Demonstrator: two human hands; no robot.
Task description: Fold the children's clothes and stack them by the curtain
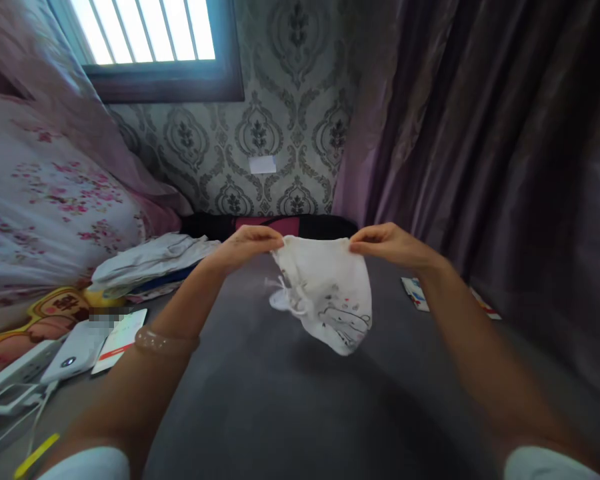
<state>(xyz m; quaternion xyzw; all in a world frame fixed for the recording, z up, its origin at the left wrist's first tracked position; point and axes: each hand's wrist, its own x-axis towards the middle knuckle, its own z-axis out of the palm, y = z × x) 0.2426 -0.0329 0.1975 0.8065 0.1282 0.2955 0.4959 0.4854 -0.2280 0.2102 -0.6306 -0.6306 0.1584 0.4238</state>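
Observation:
A small white baby garment (pixel 330 287) hangs in the air over the dark grey sheet, held up by its top edge. It has a grey line-drawn cartoon print near the bottom and thin white ties at its left side. My left hand (pixel 257 239) pinches the upper left corner between thumb and fingers. At the upper right corner, my right hand (pixel 380 241) has the same kind of pinch. Between the two hands the top edge is stretched nearly straight. The lower part droops and folds, so its full shape is hidden.
Folded clothes (pixel 155 263) are stacked at the left. Nearer lie a white power bank (pixel 77 350), a power strip (pixel 23 367), cables and a yellow strip (pixel 37 457). A booklet (pixel 415 293) lies beyond my right forearm. Curtains (pixel 460 133) hang at the right.

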